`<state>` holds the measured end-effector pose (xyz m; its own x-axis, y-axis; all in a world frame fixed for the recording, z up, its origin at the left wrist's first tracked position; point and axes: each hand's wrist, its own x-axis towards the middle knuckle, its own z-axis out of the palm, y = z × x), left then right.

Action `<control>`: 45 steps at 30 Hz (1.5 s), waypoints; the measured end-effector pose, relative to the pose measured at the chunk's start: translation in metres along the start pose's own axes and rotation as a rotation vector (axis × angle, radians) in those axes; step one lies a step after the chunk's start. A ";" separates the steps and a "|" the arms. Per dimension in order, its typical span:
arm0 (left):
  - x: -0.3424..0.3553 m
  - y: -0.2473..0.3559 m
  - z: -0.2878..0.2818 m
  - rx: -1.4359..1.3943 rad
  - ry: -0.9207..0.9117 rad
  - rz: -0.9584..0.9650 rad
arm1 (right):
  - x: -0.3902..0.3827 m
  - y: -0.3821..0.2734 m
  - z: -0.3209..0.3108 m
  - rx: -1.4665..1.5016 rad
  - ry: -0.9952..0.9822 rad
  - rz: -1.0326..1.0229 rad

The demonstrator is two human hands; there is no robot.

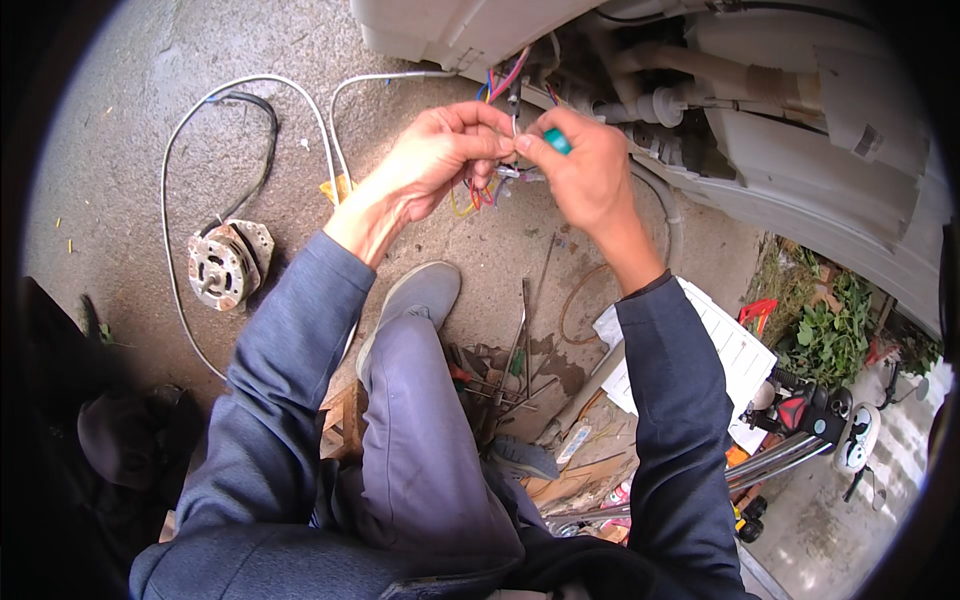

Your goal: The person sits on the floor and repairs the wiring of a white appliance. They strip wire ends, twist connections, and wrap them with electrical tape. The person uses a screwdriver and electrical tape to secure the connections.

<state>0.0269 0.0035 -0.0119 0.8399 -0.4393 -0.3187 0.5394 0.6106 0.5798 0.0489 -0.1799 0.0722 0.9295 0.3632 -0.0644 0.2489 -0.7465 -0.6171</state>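
Note:
My left hand (445, 155) and my right hand (585, 170) meet below the open underside of a white appliance casing (430, 28). Their fingertips pinch together on a thin pale wire (515, 124) that hangs from the casing. A rounded teal object (557, 141) is tucked in my right hand; its kind cannot be made out. Pink and blue wires (512, 75) come down just above my fingers. Below them dangle red and yellow wires (478, 193), close to my left fingertips. My fingers hide the exact spot where the wire is gripped.
A small motor (225, 265) with a black cable lies on the concrete at left, near a looped grey cable (168, 190). Screwdrivers and metal tools (505, 375) lie beside my shoe (430, 290). White paper (700, 350), green plants (835, 335) and a toy-like scooter (855, 440) are at right.

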 end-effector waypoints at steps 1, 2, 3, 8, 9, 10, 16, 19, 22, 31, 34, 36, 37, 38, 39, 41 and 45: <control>0.000 -0.004 0.003 0.007 0.010 0.029 | 0.000 0.006 0.002 0.314 -0.038 0.239; 0.001 -0.006 0.005 0.095 0.044 0.054 | 0.002 0.013 0.005 0.627 -0.074 0.477; 0.001 -0.008 0.007 0.132 0.060 0.077 | 0.002 0.019 0.006 0.941 -0.109 0.715; 0.001 -0.011 0.004 0.125 0.081 0.088 | -0.011 0.017 0.011 1.018 -0.067 0.647; 0.002 -0.012 0.002 0.087 0.069 0.075 | -0.016 0.009 0.013 0.762 0.051 0.527; 0.002 -0.011 0.002 0.042 0.054 0.062 | -0.018 0.003 0.013 0.504 0.164 0.402; 0.001 -0.006 0.006 -0.150 -0.001 -0.019 | -0.016 0.016 0.005 -0.286 0.366 -0.481; 0.001 -0.005 0.006 -0.180 -0.021 -0.051 | -0.013 0.018 0.005 -0.334 0.351 -0.531; -0.001 -0.002 0.009 -0.157 0.019 -0.065 | -0.011 0.017 0.002 -0.295 0.273 -0.486; 0.000 -0.001 0.009 0.355 0.059 0.146 | 0.000 0.018 -0.002 0.910 -0.241 0.609; -0.002 0.002 0.011 0.369 0.066 0.146 | -0.007 0.022 0.000 1.304 -0.291 0.787; -0.002 0.001 0.009 0.309 0.059 0.132 | -0.009 0.021 -0.002 1.161 -0.264 0.676; -0.003 0.001 0.009 0.285 0.068 0.115 | -0.012 0.017 -0.001 0.872 -0.134 0.506; -0.004 0.003 0.008 0.261 0.077 0.098 | -0.015 0.011 0.001 0.581 -0.009 0.335; -0.005 0.003 0.008 0.238 0.086 0.080 | -0.017 0.008 0.002 0.288 0.112 0.163; -0.005 0.003 0.006 0.200 0.059 0.061 | -0.014 0.009 -0.002 0.049 0.161 -0.184; -0.004 0.005 0.007 0.179 0.045 0.035 | -0.008 0.003 -0.009 -0.138 0.117 -0.465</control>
<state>0.0256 0.0038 -0.0022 0.8617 -0.3879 -0.3270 0.4943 0.4962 0.7138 0.0443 -0.1904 0.0773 0.7338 0.6161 0.2864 0.6707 -0.5897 -0.4499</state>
